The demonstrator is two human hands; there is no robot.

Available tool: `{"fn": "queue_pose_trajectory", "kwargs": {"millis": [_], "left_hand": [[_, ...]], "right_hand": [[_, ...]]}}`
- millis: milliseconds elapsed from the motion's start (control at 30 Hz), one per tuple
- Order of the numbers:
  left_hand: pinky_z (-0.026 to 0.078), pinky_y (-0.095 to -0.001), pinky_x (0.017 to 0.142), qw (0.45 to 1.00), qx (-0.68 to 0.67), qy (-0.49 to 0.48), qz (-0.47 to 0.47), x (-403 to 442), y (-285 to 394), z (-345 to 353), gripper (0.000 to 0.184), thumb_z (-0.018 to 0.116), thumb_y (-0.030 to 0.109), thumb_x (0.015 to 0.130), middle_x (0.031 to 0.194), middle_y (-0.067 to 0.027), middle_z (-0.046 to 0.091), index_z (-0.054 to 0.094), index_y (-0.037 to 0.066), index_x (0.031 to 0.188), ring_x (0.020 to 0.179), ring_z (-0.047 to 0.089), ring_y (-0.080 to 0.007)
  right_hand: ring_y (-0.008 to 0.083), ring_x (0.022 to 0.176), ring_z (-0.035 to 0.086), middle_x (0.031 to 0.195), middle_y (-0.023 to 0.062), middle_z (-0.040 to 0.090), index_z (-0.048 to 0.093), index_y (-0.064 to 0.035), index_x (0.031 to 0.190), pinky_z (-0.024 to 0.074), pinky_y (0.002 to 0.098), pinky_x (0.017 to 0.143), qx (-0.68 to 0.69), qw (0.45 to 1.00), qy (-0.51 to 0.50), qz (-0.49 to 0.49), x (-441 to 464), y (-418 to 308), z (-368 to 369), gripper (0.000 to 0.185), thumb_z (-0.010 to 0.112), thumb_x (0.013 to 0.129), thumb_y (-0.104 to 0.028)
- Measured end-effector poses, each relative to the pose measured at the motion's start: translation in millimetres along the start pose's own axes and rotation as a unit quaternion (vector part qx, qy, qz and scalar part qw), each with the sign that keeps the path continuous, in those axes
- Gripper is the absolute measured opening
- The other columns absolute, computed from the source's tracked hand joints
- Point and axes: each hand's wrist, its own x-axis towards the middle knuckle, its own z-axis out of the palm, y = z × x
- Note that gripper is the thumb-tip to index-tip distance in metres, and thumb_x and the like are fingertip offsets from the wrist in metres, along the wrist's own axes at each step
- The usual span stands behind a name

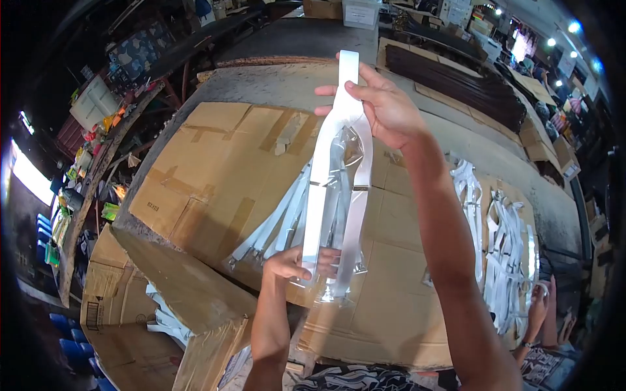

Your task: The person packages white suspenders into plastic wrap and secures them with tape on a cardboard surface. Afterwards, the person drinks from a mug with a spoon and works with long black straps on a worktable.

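Note:
A pair of white suspenders (319, 159) is stretched upright in front of me, its top loop splitting into two bands with small metal sliders. My right hand (388, 107) pinches the top between thumb and fingers, other fingers spread behind it. Lower down, my left hand (290, 264) grips the bottom end of the left band, with fingers behind the straps. Clear plastic (352, 146) shows between and below the bands. Behind them, a bundle of similar white straps (287, 212) fans out on the cardboard (222, 150), with metal pieces at the lower ends.
An open carton (189, 274) at lower left contains more white straps (168, 319). More suspenders (502, 254) lie in rows at right, where another person's hand (538, 309) touches them. A dark stack (450, 81) and a plastic bin (360, 14) are farther back.

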Motion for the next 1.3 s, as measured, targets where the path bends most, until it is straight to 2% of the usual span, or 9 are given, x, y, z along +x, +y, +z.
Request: {"fn": "queue_pose_trajectory", "kwargs": {"millis": [200, 500, 533, 600, 700, 800, 967, 1133, 1300], "left_hand": [[0.037, -0.0616, 0.102, 0.997, -0.072, -0.006, -0.006, -12, 8, 1, 0.092, 0.07, -0.006, 0.072, 0.145, -0.0335, 0.036, 0.016, -0.016, 0.145, 0.129, 0.045, -0.0436], [0.053, -0.0579, 0.089, 0.982, -0.022, 0.17, -0.076, 3, 38, -65, 0.075, 0.065, 0.008, 0.089, 0.142, -0.0324, 0.04, 0.022, -0.007, 0.147, 0.115, 0.056, -0.0478], [0.054, -0.0493, 0.087, 0.96, -0.062, 0.25, -0.112, 8, 30, -80, 0.078, 0.072, 0.017, 0.085, 0.142, -0.0316, 0.041, 0.029, -0.006, 0.146, 0.113, 0.06, -0.0424], [0.053, -0.0396, 0.088, 0.744, 0.351, 0.491, -0.284, 14, -10, -129, 0.072, 0.079, 0.024, 0.079, 0.134, -0.021, 0.054, 0.045, -0.001, 0.138, 0.112, 0.062, -0.0325], [0.051, -0.036, 0.088, 0.65, 0.372, 0.628, -0.213, 19, -33, -133, 0.065, 0.082, 0.023, 0.074, 0.117, -0.0186, 0.064, 0.055, -0.003, 0.126, 0.104, 0.065, -0.028], [0.051, -0.0386, 0.085, 0.631, 0.391, 0.633, -0.218, 19, -46, -130, 0.06, 0.081, 0.02, 0.074, 0.101, -0.0161, 0.068, 0.056, -0.002, 0.124, 0.094, 0.066, -0.0287], [0.051, -0.0399, 0.086, 0.592, 0.498, 0.581, -0.252, 14, -72, -133, 0.043, 0.073, 0.014, 0.077, 0.101, -0.0159, 0.071, 0.062, 0.003, 0.118, 0.095, 0.068, -0.0313], [0.051, -0.0412, 0.088, 0.555, 0.496, 0.579, -0.334, 4, -63, -121, 0.033, 0.067, 0.014, 0.08, 0.106, -0.0171, 0.07, 0.067, 0.008, 0.113, 0.1, 0.067, -0.0327], [0.053, -0.0423, 0.077, 0.538, 0.562, 0.623, -0.086, 11, -61, -78, 0.028, 0.07, 0.012, 0.08, 0.087, -0.0155, 0.068, 0.066, 0.003, 0.106, 0.082, 0.067, -0.0335]], "right_hand": [[0.037, 0.108, 0.064, 0.13, 0.0266, 0.055, 0.02, -0.0114, 0.152, 0.0582, 0.0442, 0.086, -0.024, 0.999, 0.029, -0.03, 17, 27, -16, 0.054, 0.039, 0.102, -0.009], [0.0363, 0.107, 0.064, 0.129, 0.0255, 0.055, 0.021, -0.0094, 0.151, 0.0583, 0.044, 0.085, 0.036, 0.995, 0.084, 0.037, 108, 142, -119, 0.052, 0.037, 0.102, -0.007], [0.0374, 0.107, 0.064, 0.128, 0.0237, 0.057, 0.023, -0.0086, 0.15, 0.0563, 0.0461, 0.087, 0.052, 0.989, 0.115, 0.077, 125, 187, -153, 0.052, 0.042, 0.101, -0.011], [0.0388, 0.106, 0.064, 0.125, 0.0212, 0.06, 0.034, -0.0075, 0.145, 0.0528, 0.048, 0.09, -0.116, 0.952, 0.229, 0.167, 133, 274, -198, 0.053, 0.054, 0.098, -0.021], [0.0371, 0.106, 0.065, 0.117, 0.0188, 0.066, 0.056, -0.006, 0.128, 0.0501, 0.0453, 0.09, -0.41, 0.845, 0.258, 0.226, 103, 372, -244, 0.053, 0.071, 0.086, -0.034], [0.0343, 0.104, 0.066, 0.111, 0.019, 0.068, 0.062, -0.0043, 0.121, 0.0507, 0.0406, 0.088, -0.374, 0.87, 0.299, 0.12, 65, 408, -233, 0.046, 0.072, 0.083, -0.028], [0.0172, 0.103, 0.064, 0.117, 0.0105, 0.067, 0.056, -0.0028, 0.132, 0.049, 0.0303, 0.087, -0.284, 0.885, 0.324, 0.179, 41, 410, -225, 0.048, 0.07, 0.088, -0.015], [0.0195, 0.096, 0.065, 0.106, 0.0102, 0.069, 0.062, -0.0044, 0.122, 0.051, 0.0361, 0.078, -0.255, 0.898, 0.337, 0.121, -52, 397, -183, 0.04, 0.069, 0.086, -0.02], [0.0108, 0.079, 0.062, 0.085, 0.0064, 0.07, 0.068, 0.0016, 0.104, 0.0509, 0.0282, 0.073, -0.266, 0.853, 0.42, 0.159, -244, 360, -81, 0.024, 0.065, 0.092, -0.019]]}}
